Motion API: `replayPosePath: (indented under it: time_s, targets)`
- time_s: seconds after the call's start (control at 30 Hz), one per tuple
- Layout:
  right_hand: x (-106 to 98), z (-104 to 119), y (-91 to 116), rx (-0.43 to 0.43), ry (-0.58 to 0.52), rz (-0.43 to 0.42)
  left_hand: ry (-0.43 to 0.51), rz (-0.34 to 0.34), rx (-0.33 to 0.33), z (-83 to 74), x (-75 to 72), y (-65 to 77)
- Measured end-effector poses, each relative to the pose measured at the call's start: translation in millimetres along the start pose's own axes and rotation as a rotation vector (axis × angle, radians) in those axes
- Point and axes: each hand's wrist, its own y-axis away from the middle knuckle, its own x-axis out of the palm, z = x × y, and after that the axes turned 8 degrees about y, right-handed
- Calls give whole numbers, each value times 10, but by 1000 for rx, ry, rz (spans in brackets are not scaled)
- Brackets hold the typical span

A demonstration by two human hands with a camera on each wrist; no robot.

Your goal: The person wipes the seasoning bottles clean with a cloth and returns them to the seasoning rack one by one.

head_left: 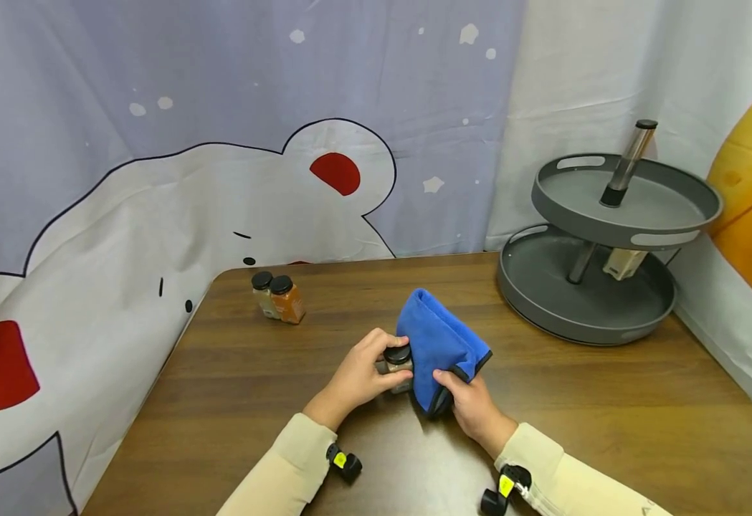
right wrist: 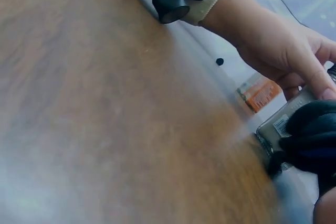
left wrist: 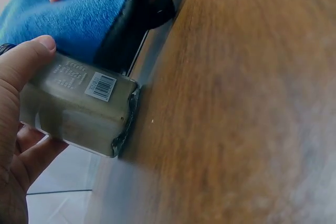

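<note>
My left hand (head_left: 364, 369) grips a glass spice jar (left wrist: 84, 103) with a black lid, thumb on one side and fingers on the other. The jar has a barcode label, and pale brown powder shows through its glass. In the head view it stands close over the wooden table. My right hand (head_left: 475, 408) holds a folded blue cloth (head_left: 443, 340) with black edging, thumb on top and the other fingers hidden beneath. The cloth lies against the jar's right side.
Two more spice jars stand at the back left, an orange one (head_left: 287, 299) and a pale one (head_left: 262, 294). A grey two-tier round tray (head_left: 582, 315) stands at the back right, with a small beige box (head_left: 624, 264) between its tiers. A printed curtain (head_left: 221, 201) hangs behind the table (head_left: 272, 365).
</note>
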Motion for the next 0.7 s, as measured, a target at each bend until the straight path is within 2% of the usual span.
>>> replayPosePath:
  time_s: [0.17, 0.3, 0.5, 0.6, 0.7]
  targets:
    - [-3, -1, -17, 36, 102, -12, -3, -2, -2, -3, -6, -8]
    - [-11, -8, -6, -18, 64, -22, -10, -3, 0, -13, -6, -6]
    - [-11, -5, -16, 27, 74, -12, -17, -6, 9, -15, 0, 2]
    - [-14, -12, -5, 8, 61, -34, -14, -7, 15, -12, 5, 6]
    - [-15, -21, 7, 8, 98, -37, -13, -6, 11, -13, 7, 11]
